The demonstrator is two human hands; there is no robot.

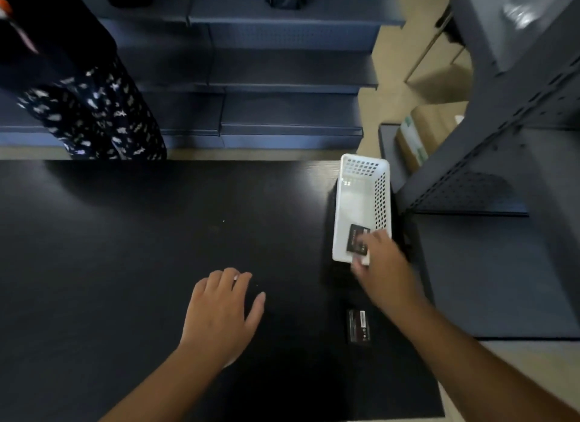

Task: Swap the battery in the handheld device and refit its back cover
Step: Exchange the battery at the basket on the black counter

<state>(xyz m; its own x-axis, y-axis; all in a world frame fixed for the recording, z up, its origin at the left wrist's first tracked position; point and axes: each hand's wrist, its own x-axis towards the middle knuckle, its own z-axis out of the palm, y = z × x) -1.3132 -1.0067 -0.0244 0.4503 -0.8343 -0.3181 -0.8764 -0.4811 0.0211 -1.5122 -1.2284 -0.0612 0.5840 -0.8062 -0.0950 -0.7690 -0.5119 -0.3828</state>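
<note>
Table (125,264): dark, white basket (361,198) at its edge.
Right hand (381,271): fingers pinching battery (357,239) in basket.
Left hand (219,311): open, flat.
Risk: loose pinch, battery drops.

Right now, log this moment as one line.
right hand: at battery in white basket | left hand: flat on table | second battery: on table

Dark shelving (282,76) stands behind the black table (125,233); a cardboard box (420,135) sits right.
</note>
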